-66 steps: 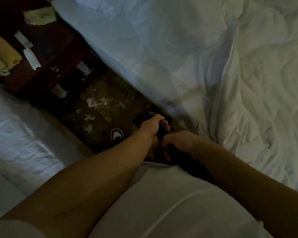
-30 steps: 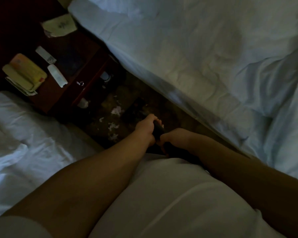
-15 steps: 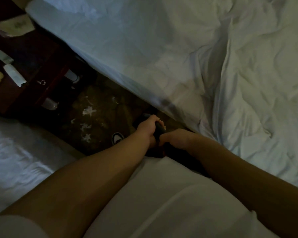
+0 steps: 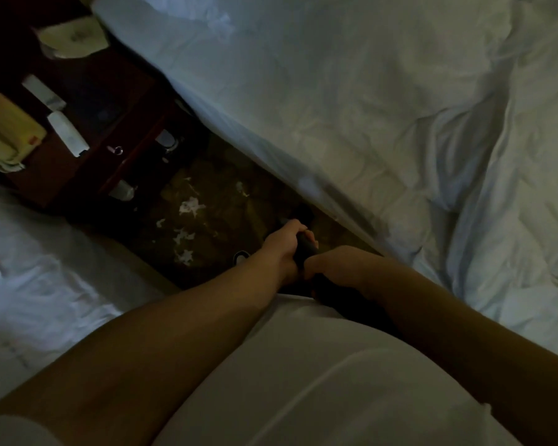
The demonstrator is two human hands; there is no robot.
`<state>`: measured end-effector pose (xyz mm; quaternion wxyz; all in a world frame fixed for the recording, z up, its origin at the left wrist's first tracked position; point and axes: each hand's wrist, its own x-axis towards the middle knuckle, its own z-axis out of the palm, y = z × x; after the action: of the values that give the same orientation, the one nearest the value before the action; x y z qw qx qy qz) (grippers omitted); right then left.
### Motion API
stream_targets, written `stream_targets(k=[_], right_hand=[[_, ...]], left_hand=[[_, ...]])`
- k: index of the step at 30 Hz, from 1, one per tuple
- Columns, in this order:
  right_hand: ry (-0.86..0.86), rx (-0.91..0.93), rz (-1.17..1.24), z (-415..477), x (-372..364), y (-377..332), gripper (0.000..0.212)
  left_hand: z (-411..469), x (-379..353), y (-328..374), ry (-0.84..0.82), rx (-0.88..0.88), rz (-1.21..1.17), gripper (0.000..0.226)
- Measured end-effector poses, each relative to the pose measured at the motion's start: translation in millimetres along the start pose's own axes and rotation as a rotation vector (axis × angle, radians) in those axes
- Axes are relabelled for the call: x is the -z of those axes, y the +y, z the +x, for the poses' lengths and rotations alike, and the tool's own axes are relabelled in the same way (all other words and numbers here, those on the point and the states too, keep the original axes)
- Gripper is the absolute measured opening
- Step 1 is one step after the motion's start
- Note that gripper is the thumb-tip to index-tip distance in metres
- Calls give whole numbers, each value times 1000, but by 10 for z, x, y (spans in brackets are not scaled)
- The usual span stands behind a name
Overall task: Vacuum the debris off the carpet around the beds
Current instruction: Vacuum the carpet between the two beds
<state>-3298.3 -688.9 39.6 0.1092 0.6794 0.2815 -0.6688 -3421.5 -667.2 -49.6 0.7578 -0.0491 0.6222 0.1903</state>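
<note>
Between the crumpled white beds (image 4: 368, 123), left hand (image 4: 282, 244) and right hand (image 4: 339, 265) stretch forward, each grip clenched on the dark vacuum handle (image 4: 304, 247). Pale flaky debris (image 4: 190, 207) dots the brown carpet (image 4: 219, 226).

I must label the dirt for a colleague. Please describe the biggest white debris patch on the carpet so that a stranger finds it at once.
Find the dark red wooden nightstand between two white-sheeted beds; before it runs a strip of dark brown carpet. The white debris patch lies mid-strip, broader and brighter than the smaller scraps nearer the viewer.
</note>
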Motion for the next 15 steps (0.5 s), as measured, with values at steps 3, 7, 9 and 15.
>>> stream_targets(k=[3,7,9,15], right_hand=[[18,-37,35,69,-141,-218,27],[-5,-22,157,188,-318,-508,27],[-10,10,174,319,-439,-710,27],[-82,105,42,731,-841,-1366,21]], left_hand=[[-27,192,261,6,22,-23,27],[-51,415,616,22,-1,-69,22],[-37,596,824,31,-46,-71,23],[42,1258,1356,137,-122,-154,20]])
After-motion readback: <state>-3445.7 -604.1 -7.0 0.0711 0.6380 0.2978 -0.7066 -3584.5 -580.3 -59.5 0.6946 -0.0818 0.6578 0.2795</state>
